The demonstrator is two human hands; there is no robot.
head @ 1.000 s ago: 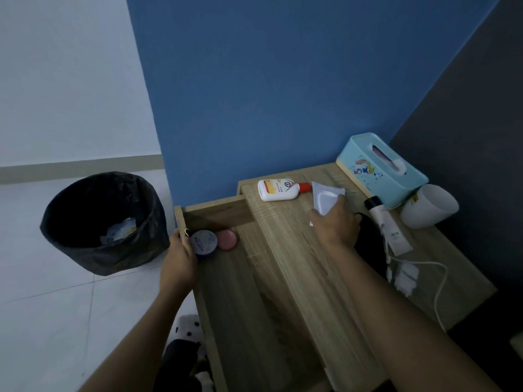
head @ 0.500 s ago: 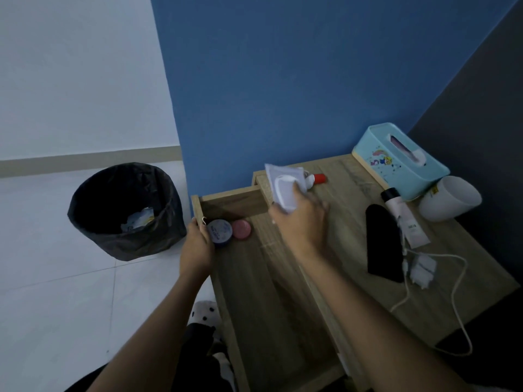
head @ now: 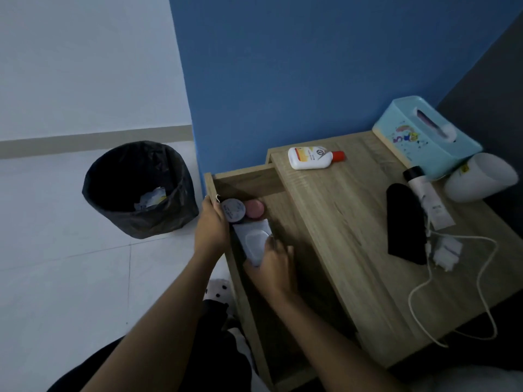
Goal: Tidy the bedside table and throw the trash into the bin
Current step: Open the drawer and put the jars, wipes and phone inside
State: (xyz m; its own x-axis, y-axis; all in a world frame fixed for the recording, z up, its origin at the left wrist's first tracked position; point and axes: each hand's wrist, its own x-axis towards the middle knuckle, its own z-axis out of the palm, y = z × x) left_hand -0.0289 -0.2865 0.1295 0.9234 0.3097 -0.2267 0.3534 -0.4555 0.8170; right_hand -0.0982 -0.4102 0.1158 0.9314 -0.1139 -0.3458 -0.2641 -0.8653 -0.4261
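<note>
The wooden bedside table (head: 353,222) has its drawer (head: 246,182) pulled open to the left. Inside the drawer my right hand (head: 276,267) holds a flat pale packet (head: 253,239), low near the drawer's left side. Just beyond the packet sit a blue-lidded round tin (head: 232,209) and a pink round tin (head: 254,209). My left hand (head: 211,224) grips the drawer's left edge. On the tabletop lie a white lotion bottle with a red cap (head: 310,157), a black flat case (head: 406,223), a white tube with a black cap (head: 428,199) and a white charger with cable (head: 447,250).
A black-bagged bin (head: 135,190) with some trash stands on the white floor left of the table. A light blue tissue box (head: 424,134) and a tipped white cup (head: 481,176) sit at the table's back right, against the blue wall.
My right hand carried the pale packet from the tabletop near the lotion bottle leftward and down into the open drawer. My left hand stayed on the drawer edge.
</note>
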